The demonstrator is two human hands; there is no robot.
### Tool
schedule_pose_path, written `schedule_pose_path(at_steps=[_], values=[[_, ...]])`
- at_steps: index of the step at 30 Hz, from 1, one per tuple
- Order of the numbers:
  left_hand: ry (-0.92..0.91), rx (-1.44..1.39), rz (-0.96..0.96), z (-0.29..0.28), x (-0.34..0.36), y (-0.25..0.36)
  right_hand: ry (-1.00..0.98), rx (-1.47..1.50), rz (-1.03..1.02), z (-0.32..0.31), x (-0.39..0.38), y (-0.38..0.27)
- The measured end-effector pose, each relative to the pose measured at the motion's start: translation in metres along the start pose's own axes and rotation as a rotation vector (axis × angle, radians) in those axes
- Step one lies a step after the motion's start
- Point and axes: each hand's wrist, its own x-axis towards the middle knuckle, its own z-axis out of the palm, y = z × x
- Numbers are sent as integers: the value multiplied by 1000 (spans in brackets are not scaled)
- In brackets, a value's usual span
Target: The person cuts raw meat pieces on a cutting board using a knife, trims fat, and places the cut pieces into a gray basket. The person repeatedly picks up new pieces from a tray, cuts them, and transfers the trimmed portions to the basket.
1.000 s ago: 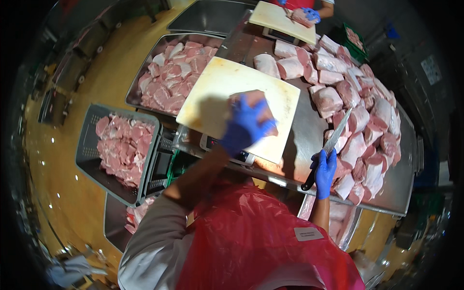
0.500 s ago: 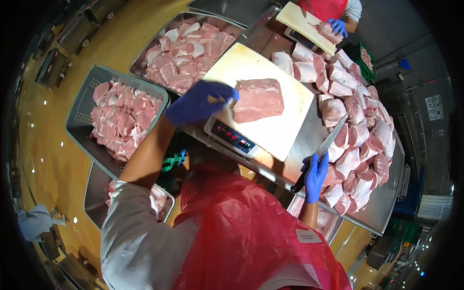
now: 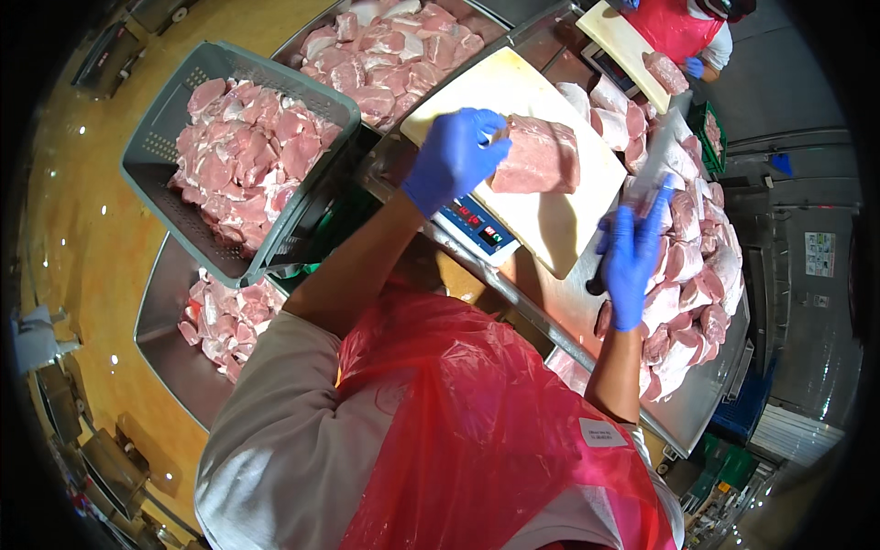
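Observation:
A boneless pork loin piece (image 3: 536,160) lies on my white cutting board (image 3: 591,165). My left hand (image 3: 449,156), blue-gloved, has its fingers curled against the loin's left end, gripping it. Below the board's front edge shows a scale with a red digital display (image 3: 477,227). My right hand (image 3: 628,257), also gloved, is closed on a knife with a dark handle and a long, motion-blurred blade (image 3: 660,151) pointing up, beside the board's right side and over the pile of loins (image 3: 697,293).
A gray crate (image 3: 142,156) of meat pieces stands left, above a steel bin (image 3: 170,339) of trimmings. A steel tub (image 3: 394,50) of slices is behind. A co-worker (image 3: 674,32) works at another board (image 3: 614,37); a green crate (image 3: 720,147) sits right of them.
My left hand has come back to the loin's end after lifting off to the left. My knife hand has risen, blade blurred. The whole view has shifted as my head moved.

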Motion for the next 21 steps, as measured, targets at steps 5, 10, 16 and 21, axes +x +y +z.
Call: schedule_pose_path(at_steps=[5,10,16,21], values=[[155,46,-78,57,-37,-2,-312,-141,92,47,-6,16],[203,161,-18,63,-48,-12,-310,-147,-121,85,17,26],[230,130,81,63,-56,-19,-460,-441,-136,97,28,12],[264,47,180,61,-66,-25,-604,-656,-315,28,-36,46]])
